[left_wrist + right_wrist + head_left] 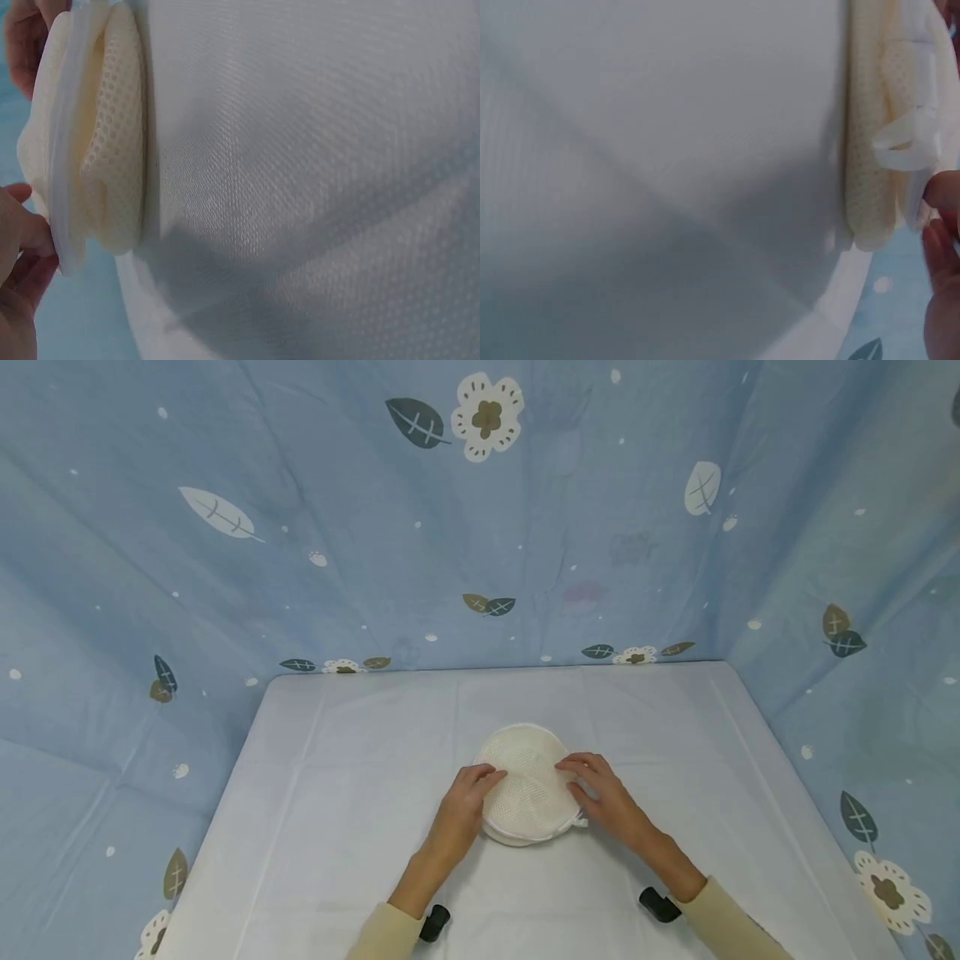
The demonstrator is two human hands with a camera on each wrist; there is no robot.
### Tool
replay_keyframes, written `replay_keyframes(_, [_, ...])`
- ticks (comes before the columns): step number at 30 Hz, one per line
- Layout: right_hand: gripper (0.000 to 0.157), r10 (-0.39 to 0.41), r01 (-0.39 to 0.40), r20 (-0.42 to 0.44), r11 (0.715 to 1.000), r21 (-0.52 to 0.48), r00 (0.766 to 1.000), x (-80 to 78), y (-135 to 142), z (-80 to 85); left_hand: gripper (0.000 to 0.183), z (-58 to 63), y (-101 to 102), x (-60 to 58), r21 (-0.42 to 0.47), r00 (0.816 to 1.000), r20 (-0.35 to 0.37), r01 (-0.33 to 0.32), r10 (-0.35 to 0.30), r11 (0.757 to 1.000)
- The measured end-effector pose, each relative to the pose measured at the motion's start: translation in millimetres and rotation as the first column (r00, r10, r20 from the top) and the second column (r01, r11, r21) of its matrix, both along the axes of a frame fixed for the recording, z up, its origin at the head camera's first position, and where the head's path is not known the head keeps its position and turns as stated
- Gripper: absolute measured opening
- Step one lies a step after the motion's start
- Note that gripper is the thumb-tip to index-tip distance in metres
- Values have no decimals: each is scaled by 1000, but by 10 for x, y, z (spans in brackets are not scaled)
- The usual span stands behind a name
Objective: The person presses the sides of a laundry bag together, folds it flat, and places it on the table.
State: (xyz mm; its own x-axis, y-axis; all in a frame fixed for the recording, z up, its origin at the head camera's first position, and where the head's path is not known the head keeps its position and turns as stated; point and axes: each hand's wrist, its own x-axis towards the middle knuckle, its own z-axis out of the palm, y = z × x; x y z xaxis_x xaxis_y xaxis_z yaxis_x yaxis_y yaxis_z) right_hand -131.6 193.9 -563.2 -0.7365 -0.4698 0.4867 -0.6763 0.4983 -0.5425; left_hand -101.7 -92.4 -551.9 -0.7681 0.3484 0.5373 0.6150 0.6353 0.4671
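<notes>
A round cream mesh laundry bag [528, 793] with white edging lies flattened on the white table. My left hand [459, 810] grips its left edge, thumb on the top face. In the left wrist view the left fingers [37, 236] pinch the white edging, and the bag's honeycomb mesh side [120, 142] bulges below it. On the opposite side, my right hand [611, 802] holds the bag's right edge, fingertips over the top. The right wrist view shows the right thumb and fingers [943, 191] at the edging, just below a small white fabric loop [906, 146].
The white-covered table [360, 793] stretches out around the bag. A blue curtain [337, 485] with leaf and flower prints hangs behind it and along both sides. Black wrist devices [659, 905] sit beside the cream sleeves [731, 922].
</notes>
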Motion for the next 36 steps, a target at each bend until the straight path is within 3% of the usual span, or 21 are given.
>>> replay_keyframes(3, [52, 60, -58, -31, 995, 77, 998, -5, 4, -12, 56, -17, 7, -4, -32, 999, -34, 23, -24, 999])
replay_keyframes(10, [55, 118, -111, -42, 984, 141, 992, 0, 30, -3, 34, -81, 9, -8, -7, 998, -51, 40, -40, 999])
replay_keyframes(17, [45, 93, -94, 11, 988, 120, 996, 10, 18, -18, 49, -120, 10, -7, 3, 998, -45, 44, -44, 999])
replay_keyframes(26, [44, 53, -56, 33, 993, 104, 998, 11, -30, -52, 44, -140, 11, -27, 8, 999, 44, 32, -33, 999])
replay_keyframes(36, [42, 62, -70, 56, 988, 138, 996, -16, -44, -37, 44, -170, -10, -55, -10, 996, 83, 33, -32, 999])
